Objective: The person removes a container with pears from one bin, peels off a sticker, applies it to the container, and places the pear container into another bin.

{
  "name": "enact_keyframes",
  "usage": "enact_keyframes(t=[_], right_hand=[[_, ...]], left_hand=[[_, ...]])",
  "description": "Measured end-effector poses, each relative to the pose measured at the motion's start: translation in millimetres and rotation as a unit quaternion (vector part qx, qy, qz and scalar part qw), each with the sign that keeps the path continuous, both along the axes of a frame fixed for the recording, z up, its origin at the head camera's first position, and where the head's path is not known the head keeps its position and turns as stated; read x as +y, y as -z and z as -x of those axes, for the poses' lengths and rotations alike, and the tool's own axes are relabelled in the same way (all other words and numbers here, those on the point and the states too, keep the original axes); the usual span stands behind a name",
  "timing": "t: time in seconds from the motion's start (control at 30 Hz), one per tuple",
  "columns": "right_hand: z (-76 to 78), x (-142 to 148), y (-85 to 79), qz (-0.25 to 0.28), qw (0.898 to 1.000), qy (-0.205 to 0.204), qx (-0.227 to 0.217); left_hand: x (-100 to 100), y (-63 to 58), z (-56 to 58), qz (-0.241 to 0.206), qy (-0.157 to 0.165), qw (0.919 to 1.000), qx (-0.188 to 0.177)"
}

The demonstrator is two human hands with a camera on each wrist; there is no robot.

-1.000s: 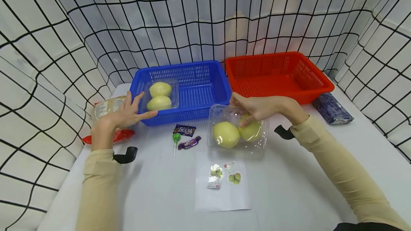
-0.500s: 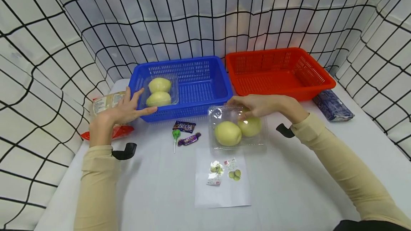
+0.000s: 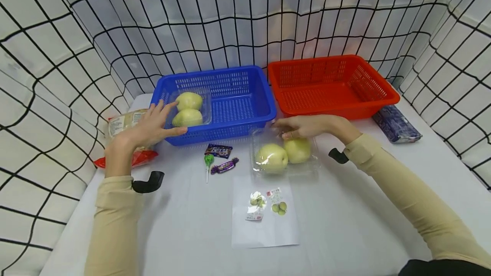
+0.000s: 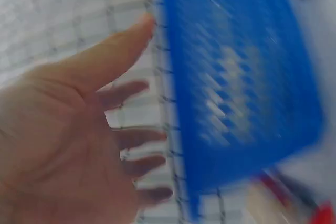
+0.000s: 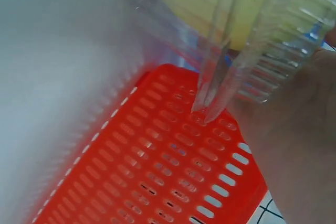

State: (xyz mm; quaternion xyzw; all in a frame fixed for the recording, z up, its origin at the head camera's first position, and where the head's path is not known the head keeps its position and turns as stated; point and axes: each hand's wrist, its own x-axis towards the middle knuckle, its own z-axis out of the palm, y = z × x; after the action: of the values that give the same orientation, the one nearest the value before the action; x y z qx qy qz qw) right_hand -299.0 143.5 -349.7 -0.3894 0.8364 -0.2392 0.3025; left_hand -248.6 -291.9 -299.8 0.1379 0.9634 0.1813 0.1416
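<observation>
Framing my work on its far side and both flanks, a black net hangs around the white bench. On the far part of the bench the red basket sits to the right, and the blue basket is just beside it on the left. A sheet of white paper lies flat, nearer me, about midway across. Left of the blue basket lies a pale and red bag, partly hidden behind my left grip. That grip is spread, thumb held apart, at the blue basket's near left corner; I cannot tell whether it touches the rim.

My right grip is pinching the clear box near its far right side. The box is in front of where the baskets meet, at the paper's far edge; I cannot tell whether its base touches the bench. A second box lies in the left end of the blue basket. A dark blue packet lies beside the red basket's near right corner.

Two yellow-green fruits sit side by side in my clear box; another pair fills the second box. Left of my clear box are a dark-wrapped sweet, a green lollipop and a purple candy.
</observation>
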Motion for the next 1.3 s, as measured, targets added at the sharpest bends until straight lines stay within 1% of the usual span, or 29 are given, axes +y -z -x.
enact_keyframes(t=[0.03, 0.1, 0.13, 0.17, 0.2, 0.23, 0.3, 0.33, 0.37, 0.43, 0.47, 0.53, 0.6, 0.67, 0.7, 0.77, 0.8, 0.87, 0.93, 1.0, 1.03, 1.1, 1.13, 1.2, 1.27, 1.3], right_hand=[[0.0, -0.1, 0.5, -0.003, 1.0, 0.004, -0.001], [-1.4, -0.1, 1.5, -0.008, 1.0, 0.015, 0.008], [-3.4, -0.3, 0.9, -0.004, 1.0, 0.018, 0.017], [-6.5, -0.6, -0.6, -0.002, 0.999, 0.024, 0.035], [-10.7, -0.9, -2.6, -0.003, 0.998, 0.03, 0.059], [-16.4, -1.7, -5.7, -0.004, 0.995, 0.035, 0.089], [-31.0, -4.4, -12.9, -0.013, 0.986, 0.04, 0.162], [-39.9, -6.6, -17.1, -0.02, 0.978, 0.04, 0.205], [-49.4, -9.2, -20.8, -0.03, 0.968, 0.04, 0.247], [-70.0, -16.4, -26.9, -0.034, 0.943, 0.031, 0.33], [-80.2, -20.9, -28.6, -0.035, 0.931, 0.026, 0.363], [-100.3, -30.6, -28.5, -0.025, 0.913, 0.01, 0.406], [-118.5, -40.8, -22.9, -0.01, 0.906, -0.016, 0.422], [-134.3, -50.5, -13.1, -0.002, 0.907, -0.047, 0.419], [-141.2, -55.0, -7.2, 0.0, 0.907, -0.063, 0.417], [-152.2, -63.9, 6.0, -0.009, 0.899, -0.093, 0.427], [-156.4, -68.4, 12.4, -0.015, 0.892, -0.106, 0.439], [-162.6, -76.2, 24.1, -0.031, 0.873, -0.126, 0.47], [-166.1, -82.2, 33.3, -0.044, 0.853, -0.134, 0.503], [-167.4, -86.0, 38.8, -0.049, 0.842, -0.137, 0.519], [-167.5, -86.8, 40.2, -0.05, 0.841, -0.138, 0.521], [-166.7, -87.0, 40.6, -0.044, 0.848, -0.136, 0.51], [-165.9, -86.3, 39.7, -0.037, 0.857, -0.134, 0.496], [-163.7, -83.8, 36.7, -0.017, 0.881, -0.119, 0.457], [-160.2, -79.9, 33.3, 0.01, 0.906, -0.09, 0.412], [-158.3, -77.4, 31.3, 0.025, 0.917, -0.071, 0.392]], left_hand=[[5.7, -4.2, -2.7, -0.025, 0.017, 0.9995, 0.008], [20.5, -12.5, -9.3, -0.08, 0.057, 0.995, 0.019], [29.4, -15.6, -12.2, -0.111, 0.081, 0.9904, 0.019], [38.9, -18.2, -15.1, -0.139, 0.105, 0.9847, 0.015], [48.8, -19.4, -17.0, -0.16, 0.128, 0.9788, 0.005], [58.9, -19.2, -18.4, -0.17, 0.151, 0.9738, -0.005], [78.4, -15.3, -20.0, -0.163, 0.197, 0.9662, -0.033], [87.5, -10.8, -19.6, -0.154, 0.215, 0.9631, -0.05], [96.0, -6.5, -20.1, -0.134, 0.229, 0.962, -0.066], [109.9, 3.3, -22.3, -0.083, 0.242, 0.9626, -0.089], [115.1, 7.3, -24.6, -0.057, 0.237, 0.9651, -0.097], [122.7, 13.2, -31.0, -0.011, 0.208, 0.9719, -0.109], [127.8, 15.0, -39.2, 0.026, 0.171, 0.9787, -0.11], [132.1, 15.2, -46.5, 0.068, 0.14, 0.9814, -0.112], [134.5, 15.9, -49.0, 0.085, 0.13, 0.9809, -0.117], [140.5, 18.6, -52.5, 0.127, 0.125, 0.9763, -0.123], [143.7, 21.1, -53.6, 0.151, 0.122, 0.9722, -0.131], [150.1, 27.9, -54.8, 0.195, 0.12, 0.9625, -0.145], [156.1, 35.4, -55.6, 0.227, 0.119, 0.9558, -0.144], [160.2, 41.4, -55.9, 0.249, 0.116, 0.9512, -0.141], [161.5, 43.7, -56.1, 0.256, 0.116, 0.9499, -0.136], [163.0, 46.7, -56.3, 0.264, 0.112, 0.9494, -0.129], [163.3, 47.8, -56.3, 0.264, 0.111, 0.9496, -0.128], [163.1, 49.0, -56.4, 0.265, 0.109, 0.9494, -0.129], [162.5, 49.7, -57.4, 0.262, 0.109, 0.9497, -0.132], [161.9, 50.1, -57.8, 0.26, 0.11, 0.9497, -0.135]])
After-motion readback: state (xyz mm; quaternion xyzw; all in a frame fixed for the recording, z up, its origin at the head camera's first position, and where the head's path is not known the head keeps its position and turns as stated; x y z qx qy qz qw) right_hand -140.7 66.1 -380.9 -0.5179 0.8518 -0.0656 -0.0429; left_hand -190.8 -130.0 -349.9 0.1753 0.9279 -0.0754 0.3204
